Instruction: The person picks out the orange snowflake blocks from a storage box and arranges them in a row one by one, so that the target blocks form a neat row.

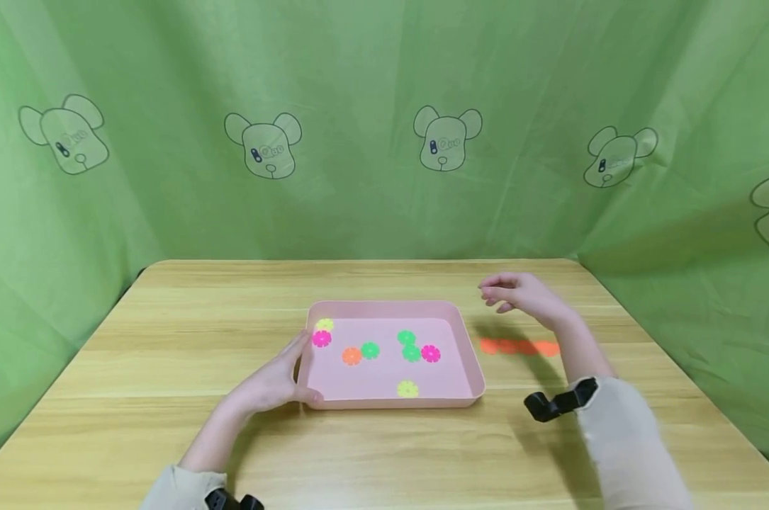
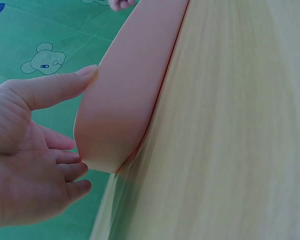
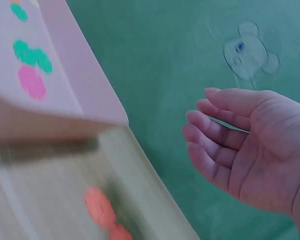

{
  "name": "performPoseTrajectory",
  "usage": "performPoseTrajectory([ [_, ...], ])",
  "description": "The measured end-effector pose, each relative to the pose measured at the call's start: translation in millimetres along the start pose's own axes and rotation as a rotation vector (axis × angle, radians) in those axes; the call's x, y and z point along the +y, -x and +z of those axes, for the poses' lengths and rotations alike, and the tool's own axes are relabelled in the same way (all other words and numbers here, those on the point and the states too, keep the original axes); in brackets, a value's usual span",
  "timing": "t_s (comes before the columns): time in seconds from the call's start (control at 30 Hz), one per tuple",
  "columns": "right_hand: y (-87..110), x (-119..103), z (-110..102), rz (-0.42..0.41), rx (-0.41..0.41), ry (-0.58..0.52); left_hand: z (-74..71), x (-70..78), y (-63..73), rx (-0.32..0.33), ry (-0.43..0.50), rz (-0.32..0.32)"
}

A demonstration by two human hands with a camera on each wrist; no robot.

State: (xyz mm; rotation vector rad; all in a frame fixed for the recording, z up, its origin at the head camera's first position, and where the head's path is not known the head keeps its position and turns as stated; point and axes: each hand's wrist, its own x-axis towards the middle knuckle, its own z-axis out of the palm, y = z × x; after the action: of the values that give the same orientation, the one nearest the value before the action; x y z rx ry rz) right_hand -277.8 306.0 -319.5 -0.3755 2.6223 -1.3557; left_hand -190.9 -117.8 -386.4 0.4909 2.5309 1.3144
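Note:
My left hand (image 1: 271,381) grips the left end of a shallow pink tray (image 1: 397,404), its thumb at the front corner and its fingers along the left side. The left wrist view shows the thumb (image 2: 65,86) at the tray's rim and the other fingertips by its end wall. Inside the tray lie several notched plastic discs: green (image 1: 370,350), pink (image 1: 431,353), yellow (image 1: 407,389) and orange (image 1: 352,355). Raised beyond the tray's right side, my right hand (image 1: 523,294) has loosely bent fingers and holds nothing. Below it, a row of orange-red discs (image 1: 518,346) lies on the table.
The wooden table (image 1: 148,368) extends around the tray on all sides. A green curtain (image 1: 358,212) with bear-head outlines hangs behind the table and along both sides. Black straps with small devices (image 1: 559,401) sit on both sleeves.

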Motion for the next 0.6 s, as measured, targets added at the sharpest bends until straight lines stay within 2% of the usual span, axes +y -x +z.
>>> performPoseTrajectory([
  [0.33, -37.1, -35.5, 48.2, -0.021, -0.136, -0.037, -1.6, -0.1, -0.1, -0.005, 0.008, -0.006],
  [0.6, -57.7, -56.3, 83.8, -0.061, -0.241, -0.026, -1.4, -0.2, -1.0, 0.001, 0.005, -0.002],
])
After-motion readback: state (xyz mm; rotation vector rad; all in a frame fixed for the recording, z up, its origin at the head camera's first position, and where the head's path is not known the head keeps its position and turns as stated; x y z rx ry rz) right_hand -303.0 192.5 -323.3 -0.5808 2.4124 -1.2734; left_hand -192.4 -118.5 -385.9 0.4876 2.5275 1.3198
